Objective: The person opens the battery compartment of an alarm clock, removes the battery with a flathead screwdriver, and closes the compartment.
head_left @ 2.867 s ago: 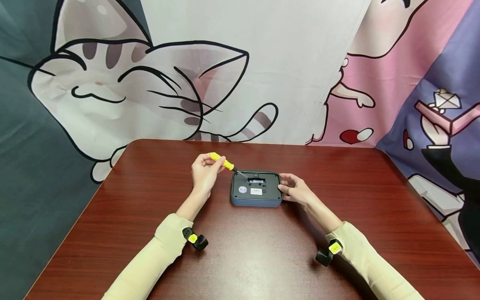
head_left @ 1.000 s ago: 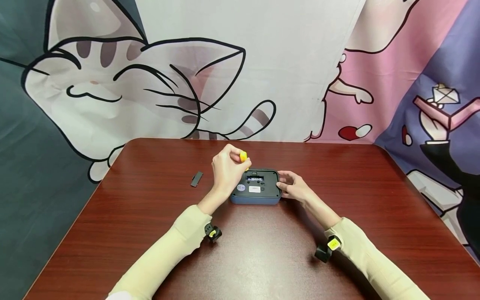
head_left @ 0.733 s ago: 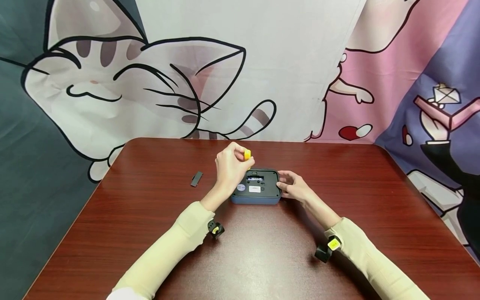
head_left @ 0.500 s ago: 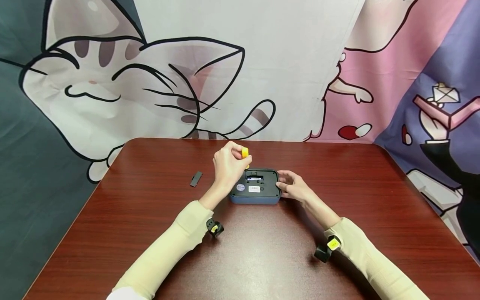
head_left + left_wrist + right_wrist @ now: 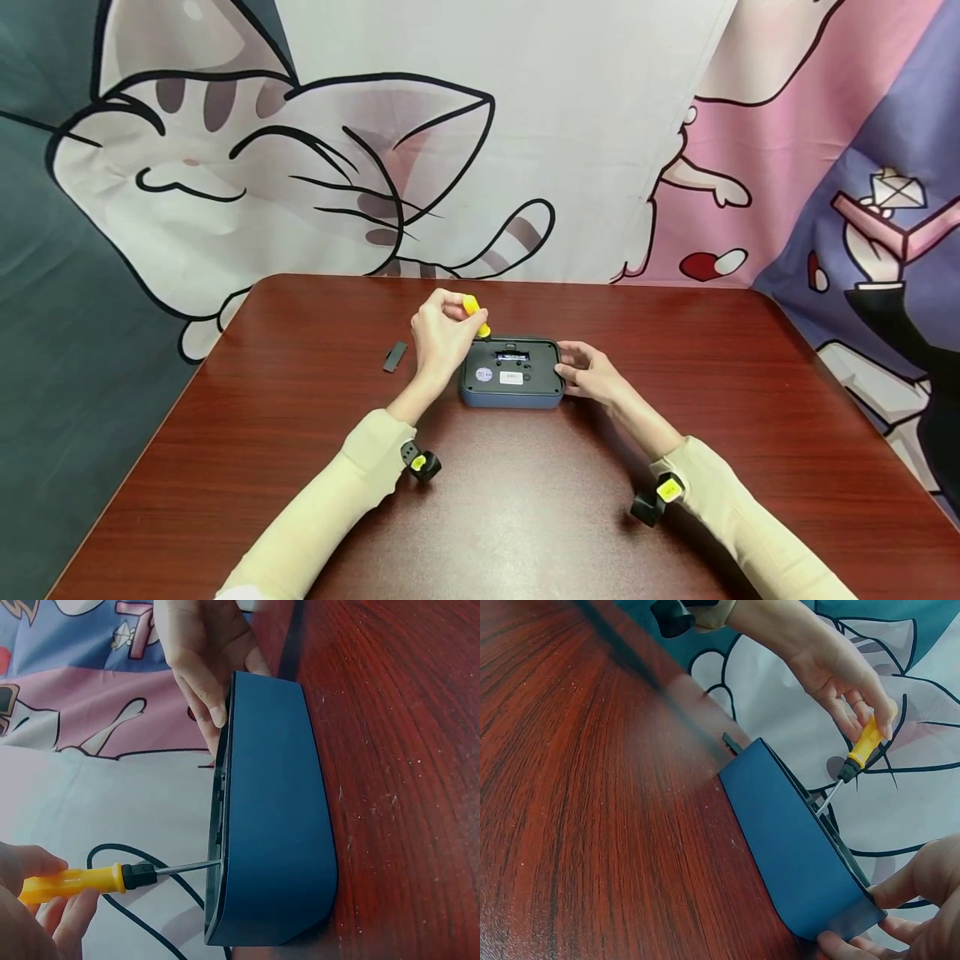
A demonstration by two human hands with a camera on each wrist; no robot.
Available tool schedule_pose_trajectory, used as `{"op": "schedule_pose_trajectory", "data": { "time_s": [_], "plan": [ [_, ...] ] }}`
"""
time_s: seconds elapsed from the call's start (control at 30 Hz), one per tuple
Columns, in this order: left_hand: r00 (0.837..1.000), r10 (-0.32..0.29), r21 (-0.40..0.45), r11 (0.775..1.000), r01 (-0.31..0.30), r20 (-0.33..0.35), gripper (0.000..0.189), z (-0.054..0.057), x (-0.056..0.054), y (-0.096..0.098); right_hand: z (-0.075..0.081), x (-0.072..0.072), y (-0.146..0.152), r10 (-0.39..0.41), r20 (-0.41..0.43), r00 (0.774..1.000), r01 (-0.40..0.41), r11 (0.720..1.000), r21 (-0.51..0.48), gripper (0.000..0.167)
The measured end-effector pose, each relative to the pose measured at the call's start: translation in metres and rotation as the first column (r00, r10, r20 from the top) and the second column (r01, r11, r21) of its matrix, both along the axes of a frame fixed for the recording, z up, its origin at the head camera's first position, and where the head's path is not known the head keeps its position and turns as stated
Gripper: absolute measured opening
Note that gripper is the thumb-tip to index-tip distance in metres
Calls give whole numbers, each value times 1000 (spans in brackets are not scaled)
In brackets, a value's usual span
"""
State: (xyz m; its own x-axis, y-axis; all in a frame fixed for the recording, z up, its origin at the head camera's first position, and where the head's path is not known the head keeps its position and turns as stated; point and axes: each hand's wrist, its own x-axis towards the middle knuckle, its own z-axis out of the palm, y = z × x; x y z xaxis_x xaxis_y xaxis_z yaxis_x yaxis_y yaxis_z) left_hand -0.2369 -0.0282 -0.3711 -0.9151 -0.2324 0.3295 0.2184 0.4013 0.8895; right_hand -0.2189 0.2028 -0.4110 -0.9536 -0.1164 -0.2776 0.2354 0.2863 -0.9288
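Note:
My left hand (image 5: 440, 335) pinches the yellow handle of a screwdriver (image 5: 476, 317) between thumb and fingers. Its metal shaft (image 5: 184, 868) slants down to the back panel near the device's left side; the tip is hidden behind the rim in the left wrist view. The device, a blue box (image 5: 510, 401) with a dark back panel, lies panel upward on the table. A slot in the panel, its battery compartment (image 5: 513, 356), is uncovered with something shiny inside. At the right end my right hand (image 5: 596, 377) grips the box, thumb on the top edge and fingers against the side.
A small dark cover piece (image 5: 395, 357) lies on the brown wooden table (image 5: 300, 400), left of my left hand. Behind the table's far edge hangs a cartoon-printed cloth (image 5: 585, 167). Both wrists wear black camera straps.
My left hand has shifted left with the screwdriver since half a second ago, and the handle leans more. Since the oldest frame, the cover piece has come into sight. The box and right hand stay put.

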Motion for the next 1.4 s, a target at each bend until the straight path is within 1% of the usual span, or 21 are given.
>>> {"op": "schedule_pose_trajectory", "data": {
  "time_s": [0.27,0.4,0.53,0.63,0.7,0.83,0.87,0.97,1.1,1.33,1.4],
  "plan": [
    [999,39,66,997,-39,-6,28,-6,0,-6,-1,0,0,3,7,1000,-3,1000,0,52],
    [999,53,102,993,-54,8,27,-7,0,-9,-1,0,0,2,1,1000,-2,1000,8,52],
    [998,50,128,990,-53,30,26,-8,1,-10,-1,0,1,6,1,1000,-6,1000,8,53],
    [998,39,180,982,-49,54,26,-9,0,-12,-2,0,1,9,1,1000,-9,1000,3,53],
    [997,16,260,965,-35,74,25,-10,-1,-13,-2,-1,2,9,1,1000,-9,1000,2,53],
    [994,-32,426,905,-15,102,26,-12,-1,-16,-2,0,2,7,0,1000,-7,1000,0,53],
    [994,-41,456,890,-12,105,27,-13,-2,-16,-2,0,2,6,0,1000,-6,1000,-1,53],
    [993,-44,487,873,-16,112,27,-15,-2,-18,-2,0,2,2,-2,1000,-2,1000,-6,53],
    [993,-37,495,868,-22,110,27,-17,-1,-19,-2,0,1,4,-3,1000,-4,1000,-11,53],
    [994,-36,472,881,-16,102,26,-17,0,-19,-1,0,1,9,1,1000,-9,1000,-11,52],
    [994,-37,473,881,-15,100,26,-17,0,-19,-1,0,1,10,0,1000,-10,1000,-12,52]
  ]
}}
